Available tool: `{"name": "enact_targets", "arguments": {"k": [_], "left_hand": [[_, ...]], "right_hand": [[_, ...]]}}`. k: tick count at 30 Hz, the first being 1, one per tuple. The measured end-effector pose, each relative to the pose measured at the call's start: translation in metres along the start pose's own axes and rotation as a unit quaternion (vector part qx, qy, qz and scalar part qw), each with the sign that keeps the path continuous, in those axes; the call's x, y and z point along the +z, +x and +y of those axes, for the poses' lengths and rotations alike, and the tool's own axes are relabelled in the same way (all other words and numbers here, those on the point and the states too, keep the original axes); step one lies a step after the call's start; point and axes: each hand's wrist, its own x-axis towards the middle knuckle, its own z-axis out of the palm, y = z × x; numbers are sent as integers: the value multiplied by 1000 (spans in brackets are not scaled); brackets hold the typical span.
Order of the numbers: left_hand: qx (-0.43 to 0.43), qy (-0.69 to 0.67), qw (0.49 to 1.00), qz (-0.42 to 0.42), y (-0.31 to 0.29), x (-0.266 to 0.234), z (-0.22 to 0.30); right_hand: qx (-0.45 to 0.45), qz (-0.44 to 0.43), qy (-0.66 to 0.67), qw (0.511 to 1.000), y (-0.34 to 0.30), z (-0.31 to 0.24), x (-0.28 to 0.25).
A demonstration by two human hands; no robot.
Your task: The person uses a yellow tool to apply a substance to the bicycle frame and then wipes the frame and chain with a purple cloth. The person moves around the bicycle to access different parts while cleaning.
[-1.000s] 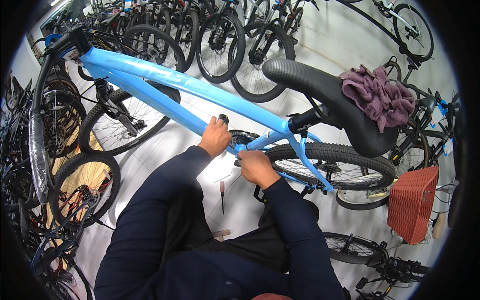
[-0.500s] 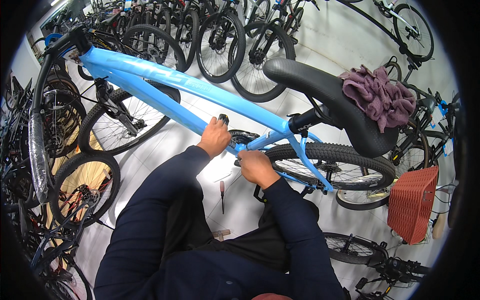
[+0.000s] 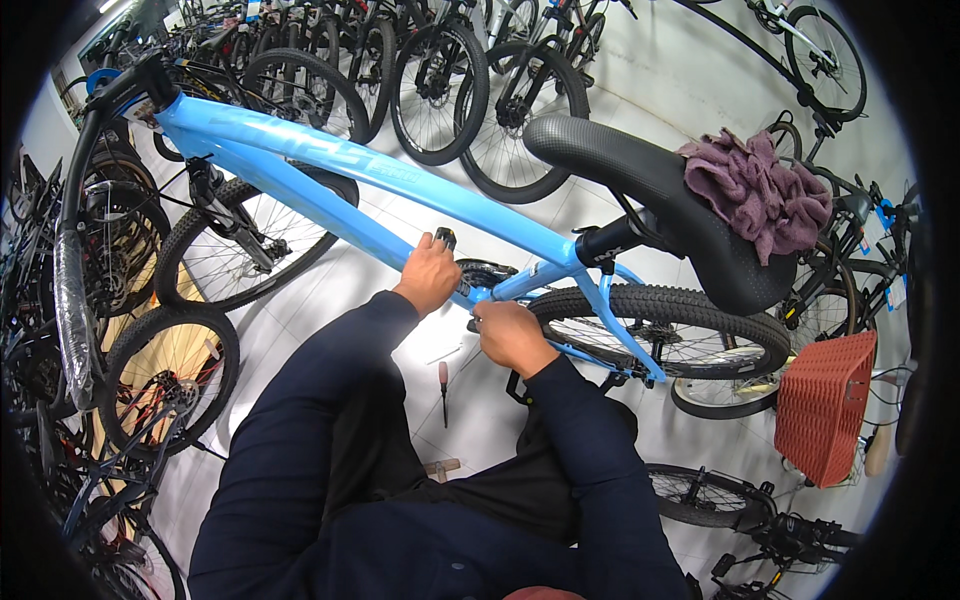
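Over white tiles point(image 3: 480, 400), the blue bicycle point(image 3: 450, 205) seemingly touches both hands point(image 3: 430, 278).

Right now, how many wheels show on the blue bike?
2: the front wheel, left of the left hand, and the rear wheel, right of the right hand. Both are partly covered.

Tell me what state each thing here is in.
Blue bicycle, saddle fitted
Left hand, curled by the bicycle, grasp unclear
Right hand, curled, grasp unclear
Purple cloth, crumpled on the saddle
Handlebar, end wrapped in clear plastic
Screwdriver, lying on the floor
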Motion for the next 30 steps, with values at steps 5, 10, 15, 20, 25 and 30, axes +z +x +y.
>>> {"name": "enact_targets", "arguments": {"k": [5,10,15,20,25,30], "left_hand": [[-65,5,998,-24,3,-5,1],[-34,18,999,2,-1,-2,1],[-16,13,1000,-16,1,1,2],[-37,-102,990,89,-10,-5,2],[-236,-409,881,-14,-31,0,25],[-381,-809,437,-100,-28,17,35]], "right_hand": [[-6,17,4,1000,0,0,1],[-9,6,4,1000,0,0,1],[-1,7,-5,1000,-1,-2,-4],[48,43,-4,998,2,-5,-16],[45,165,50,984,7,-9,-21],[12,229,49,972,16,-12,-17]]}}
